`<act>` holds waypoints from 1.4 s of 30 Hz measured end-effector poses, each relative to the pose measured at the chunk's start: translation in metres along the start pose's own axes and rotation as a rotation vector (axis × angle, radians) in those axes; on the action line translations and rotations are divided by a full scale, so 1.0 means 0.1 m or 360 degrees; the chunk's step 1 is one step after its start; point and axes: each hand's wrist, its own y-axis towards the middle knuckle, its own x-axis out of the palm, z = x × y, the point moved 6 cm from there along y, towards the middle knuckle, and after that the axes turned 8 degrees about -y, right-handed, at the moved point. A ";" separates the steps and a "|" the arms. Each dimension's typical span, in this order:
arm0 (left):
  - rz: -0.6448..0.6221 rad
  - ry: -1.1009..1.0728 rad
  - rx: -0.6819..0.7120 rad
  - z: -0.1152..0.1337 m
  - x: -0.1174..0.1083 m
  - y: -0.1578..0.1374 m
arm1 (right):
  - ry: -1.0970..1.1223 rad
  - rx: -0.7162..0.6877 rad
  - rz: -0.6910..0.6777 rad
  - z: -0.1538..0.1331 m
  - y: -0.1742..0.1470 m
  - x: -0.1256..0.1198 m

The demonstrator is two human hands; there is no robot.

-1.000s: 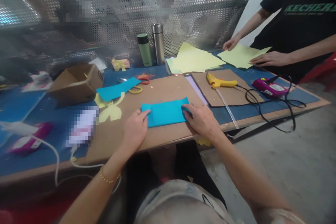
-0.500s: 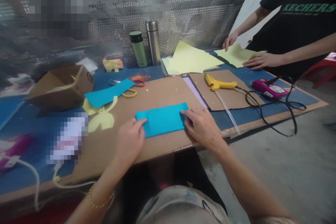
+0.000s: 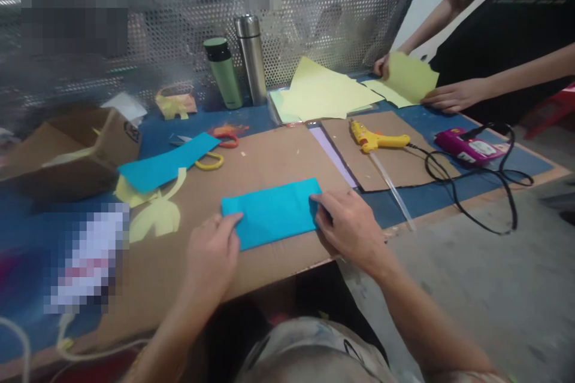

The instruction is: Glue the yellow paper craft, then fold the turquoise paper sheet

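Note:
A folded sheet of bright blue paper (image 3: 274,212) lies on the brown cardboard (image 3: 269,152) in front of me. At its left end, my left hand (image 3: 215,251) is closed with thumb and index finger on the paper. My right hand (image 3: 350,224) grips the opposite end, its index fingertip on top near the upper right corner. Under both hands the other fingers are partly hidden. A second blue paper piece (image 3: 168,163) rests to the left, over scissors (image 3: 210,160) with a yellow and an orange handle loop. Cut pale yellow paper scraps (image 3: 155,218) lie below it.
A yellow glue gun (image 3: 377,140) lies on cardboard at the right, its black cord running to a purple power box (image 3: 469,146). Behind stand a green bottle (image 3: 226,78) and a steel flask (image 3: 252,63). A cardboard box (image 3: 67,149) is left. Another person handles yellow paper (image 3: 411,78).
My view has shifted slightly, and both hands stay on the blue paper. The other person's yellow sheet has been lifted and bent upward on one side.

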 end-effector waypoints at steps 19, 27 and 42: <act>0.0132 0.0158 0.0025 0.00 0.02 -0.05 | 0.0018 -0.0265 -0.0241 -0.07 0.06 0.01; 0.0071 0.0202 0.0057 0.02 0.03 -0.02 | -0.0136 -0.0095 -0.0244 -0.10 0.05 0.03; -0.0019 0.0278 -0.0126 0.06 0.07 -0.08 | -0.0362 -0.0196 0.0010 -0.08 -0.04 0.03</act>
